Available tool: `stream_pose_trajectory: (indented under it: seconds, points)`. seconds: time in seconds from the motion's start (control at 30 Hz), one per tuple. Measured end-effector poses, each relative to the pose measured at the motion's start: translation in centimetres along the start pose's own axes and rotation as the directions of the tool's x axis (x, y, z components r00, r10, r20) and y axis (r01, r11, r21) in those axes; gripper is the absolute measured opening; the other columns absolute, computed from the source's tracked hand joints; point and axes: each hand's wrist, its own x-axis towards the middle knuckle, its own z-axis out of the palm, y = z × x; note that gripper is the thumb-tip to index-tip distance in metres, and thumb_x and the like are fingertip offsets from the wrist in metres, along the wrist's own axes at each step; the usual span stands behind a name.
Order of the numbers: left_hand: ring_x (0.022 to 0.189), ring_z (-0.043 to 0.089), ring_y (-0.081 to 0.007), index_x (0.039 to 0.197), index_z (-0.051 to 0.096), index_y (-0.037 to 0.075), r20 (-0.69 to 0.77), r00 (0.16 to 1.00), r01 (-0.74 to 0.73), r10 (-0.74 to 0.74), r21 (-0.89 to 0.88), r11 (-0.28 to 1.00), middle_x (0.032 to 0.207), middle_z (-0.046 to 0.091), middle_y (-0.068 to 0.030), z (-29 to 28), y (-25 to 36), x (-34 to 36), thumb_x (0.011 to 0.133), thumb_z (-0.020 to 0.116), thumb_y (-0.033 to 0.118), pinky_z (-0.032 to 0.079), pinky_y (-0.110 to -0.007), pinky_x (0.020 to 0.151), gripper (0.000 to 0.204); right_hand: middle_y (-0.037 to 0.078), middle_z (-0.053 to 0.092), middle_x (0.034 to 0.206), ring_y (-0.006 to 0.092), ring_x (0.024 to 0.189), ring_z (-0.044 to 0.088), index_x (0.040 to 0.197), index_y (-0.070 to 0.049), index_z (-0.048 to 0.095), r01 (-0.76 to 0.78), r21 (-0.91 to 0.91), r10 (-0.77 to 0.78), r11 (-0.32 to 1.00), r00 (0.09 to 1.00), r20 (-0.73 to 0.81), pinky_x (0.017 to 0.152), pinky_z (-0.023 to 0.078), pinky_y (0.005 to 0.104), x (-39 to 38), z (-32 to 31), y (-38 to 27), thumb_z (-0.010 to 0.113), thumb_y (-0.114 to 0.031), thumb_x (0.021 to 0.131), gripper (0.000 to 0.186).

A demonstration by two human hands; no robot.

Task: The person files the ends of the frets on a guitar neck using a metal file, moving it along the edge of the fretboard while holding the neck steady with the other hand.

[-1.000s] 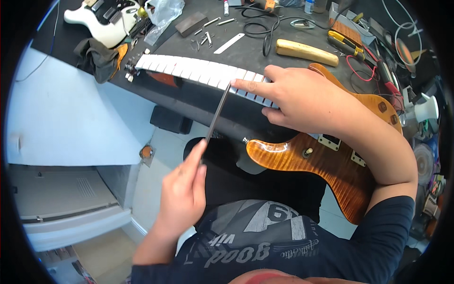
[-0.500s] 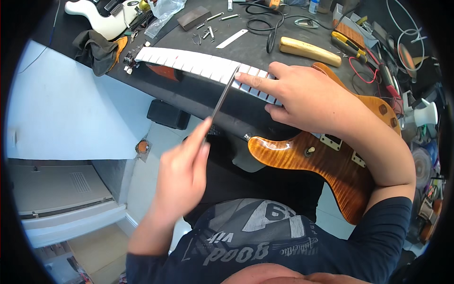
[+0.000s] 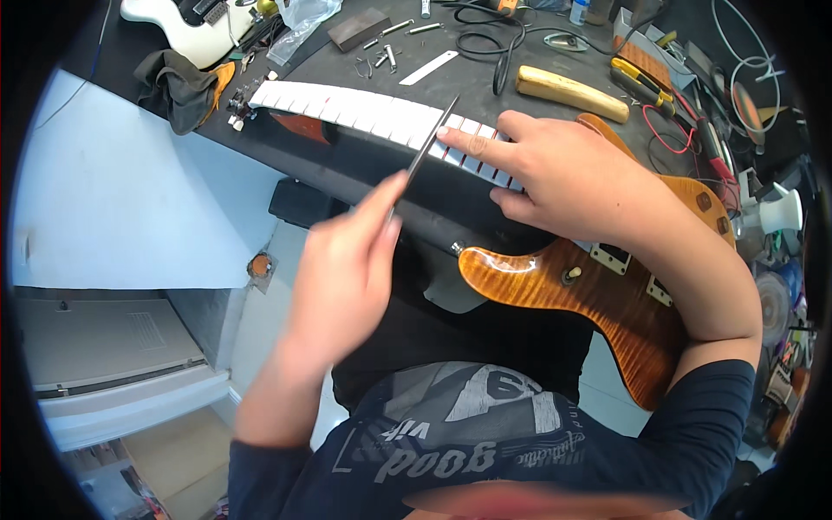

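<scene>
An amber flame-top electric guitar (image 3: pixel 598 303) lies across the dark workbench (image 3: pixel 347 69), its neck (image 3: pixel 364 108) covered in white masking tape with the frets left bare. My right hand (image 3: pixel 563 178) rests flat on the taped neck, fingertips pointing left. My left hand (image 3: pixel 347 277) grips a thin flat metal file (image 3: pixel 432 140) by its lower end; the file slants up to the right and its tip meets the neck just left of my right fingertips.
A white guitar body (image 3: pixel 186 26), a dark cloth (image 3: pixel 178 82), a clear bag, screws, a black cable (image 3: pixel 503 43), a wooden handle (image 3: pixel 572 91) and yellow-handled pliers (image 3: pixel 637 78) lie on the bench. White drawers (image 3: pixel 113 373) stand at the lower left.
My left hand has risen and moved right, closer to the neck, carrying the file up along it. My right hand stays on the taped neck.
</scene>
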Motion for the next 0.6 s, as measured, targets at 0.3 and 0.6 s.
stream_pose_trajectory:
  seconds: [0.3, 0.6]
  points:
    - [0.085, 0.077, -0.0368, 0.151, 0.064, -0.001, 0.011, 0.998, 0.067, -0.067, 0.028, 0.997, 0.112, 0.080, -0.0251, -1.9, -0.6, -7.1, 0.102, 0.065, -0.006, 0.059, -0.038, 0.080, 0.049, 0.017, 0.067, 0.111, 0.0357, 0.095, 0.076, 0.166, -0.030, 0.053, 0.018, -0.035, -0.018, 0.999, 1.000, -0.009, 0.085, 0.062, 0.0461, 0.2, -0.2, -0.3, 0.071, -0.023, 0.100, 0.069]
    - [0.066, 0.061, -0.0242, 0.150, 0.067, 0.000, -0.067, 0.997, -0.031, 0.042, 0.166, 0.986, 0.083, 0.068, -0.0148, -2.2, 0.8, -8.1, 0.101, 0.067, -0.007, 0.053, -0.034, 0.067, 0.050, 0.018, 0.066, 0.112, 0.0355, 0.096, 0.075, 0.167, -0.032, 0.050, 0.100, -0.081, -0.105, 0.992, 0.993, -0.059, 0.084, 0.062, 0.0468, -0.9, 0.0, -0.1, 0.073, -0.024, 0.100, 0.072]
